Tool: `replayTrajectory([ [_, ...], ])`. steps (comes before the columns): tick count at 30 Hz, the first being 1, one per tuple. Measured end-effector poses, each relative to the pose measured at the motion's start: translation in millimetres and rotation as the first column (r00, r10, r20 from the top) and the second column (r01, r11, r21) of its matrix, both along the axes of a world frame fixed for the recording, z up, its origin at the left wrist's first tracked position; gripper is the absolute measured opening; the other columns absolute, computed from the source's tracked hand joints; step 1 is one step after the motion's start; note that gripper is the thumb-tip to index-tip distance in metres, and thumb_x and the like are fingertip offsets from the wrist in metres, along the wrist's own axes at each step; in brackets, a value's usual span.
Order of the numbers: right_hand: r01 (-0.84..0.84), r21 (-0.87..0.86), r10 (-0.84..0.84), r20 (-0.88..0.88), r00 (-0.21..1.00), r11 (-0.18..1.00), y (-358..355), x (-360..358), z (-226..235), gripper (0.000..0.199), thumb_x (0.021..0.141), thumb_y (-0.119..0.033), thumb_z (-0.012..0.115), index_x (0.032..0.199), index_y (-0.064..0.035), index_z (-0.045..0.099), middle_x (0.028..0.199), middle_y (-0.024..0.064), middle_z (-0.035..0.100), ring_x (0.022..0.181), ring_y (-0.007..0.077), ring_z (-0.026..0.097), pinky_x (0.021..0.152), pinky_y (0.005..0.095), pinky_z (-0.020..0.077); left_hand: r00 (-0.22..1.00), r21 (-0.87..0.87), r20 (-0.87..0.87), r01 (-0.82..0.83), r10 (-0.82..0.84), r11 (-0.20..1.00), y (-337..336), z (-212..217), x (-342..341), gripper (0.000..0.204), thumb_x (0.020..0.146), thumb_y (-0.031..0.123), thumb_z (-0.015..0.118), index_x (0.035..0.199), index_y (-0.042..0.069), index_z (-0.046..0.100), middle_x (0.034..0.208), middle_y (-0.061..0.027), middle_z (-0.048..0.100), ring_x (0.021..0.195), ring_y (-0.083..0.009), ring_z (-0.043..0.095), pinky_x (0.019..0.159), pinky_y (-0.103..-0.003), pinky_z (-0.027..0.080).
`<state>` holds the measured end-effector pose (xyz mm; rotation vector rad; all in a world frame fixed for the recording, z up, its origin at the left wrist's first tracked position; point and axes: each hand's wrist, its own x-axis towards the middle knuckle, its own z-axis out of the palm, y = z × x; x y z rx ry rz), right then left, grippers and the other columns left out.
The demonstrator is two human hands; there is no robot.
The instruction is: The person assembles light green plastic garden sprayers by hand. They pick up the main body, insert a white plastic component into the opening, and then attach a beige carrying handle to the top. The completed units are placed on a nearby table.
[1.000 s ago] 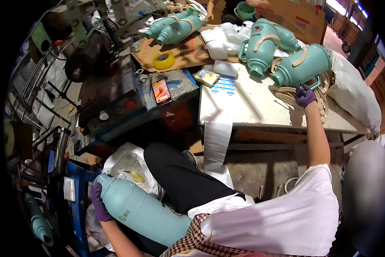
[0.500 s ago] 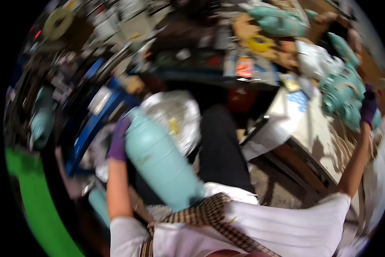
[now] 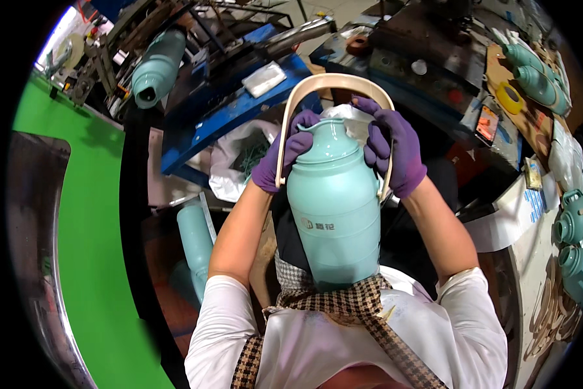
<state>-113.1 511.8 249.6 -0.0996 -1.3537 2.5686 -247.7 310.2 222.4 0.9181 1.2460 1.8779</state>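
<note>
A mint-green thermos flask shell [image 3: 333, 220] leans against my lap, its spouted neck pointing away from me. A beige carrying handle [image 3: 337, 79] arches over the neck, with its ends down at the flask's two sides. My left hand [image 3: 284, 155], in a purple glove, is closed around the handle's left arm beside the neck. On the other side my right hand [image 3: 398, 152], gloved alike, grips the handle's right arm near its lower end. Its fingers curl toward the neck. Whether the handle's ends are fastened to the shell I cannot tell.
More green flask shells [image 3: 575, 217] and a heap of beige handles [image 3: 551, 308] lie on the right-hand table. A phone [image 3: 487, 124] and yellow tape [image 3: 509, 97] sit farther back. To the left are a bag-lined bin [image 3: 230, 172], a blue frame [image 3: 194, 136] and another flask [image 3: 158, 68].
My right hand has come from the right-hand table to the flask, and a handle is now over its neck. The flask has turned more upright in view, and the view has shifted.
</note>
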Motion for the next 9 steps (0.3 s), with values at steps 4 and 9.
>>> replayTrajectory([
  [4,-0.111,0.097,0.111,0.000,0.994,0.989,-8.3,-2.4,18.4,0.044,0.096,-0.014,0.045,0.132,0.0106,0.054,0.050,-0.0032,0.035,0.038,0.0083,0.031,0.043,0.0223,0.0317,0.996,0.048,-0.072,-0.051,0.054,0.998,-9.0,-7.7,6.7,0.033,0.088,-0.003,0.053,0.121,0.003,0.049,0.094,0.0057,0.042,0.070,0.0020,0.035,0.059,-0.012,0.030],
  [9,0.393,0.651,0.028,-0.537,0.843,0.649,-23.2,-8.2,14.8,0.041,0.089,-0.021,0.060,0.124,-0.0034,0.068,0.068,0.0029,0.065,0.053,0.0160,0.058,0.052,0.0276,0.0468,0.968,-0.005,-0.211,-0.138,0.134,0.990,-14.1,-10.3,4.0,0.032,0.090,0.003,0.056,0.121,0.004,0.050,0.107,0.0028,0.049,0.074,-0.0032,0.043,0.067,-0.016,0.039],
])
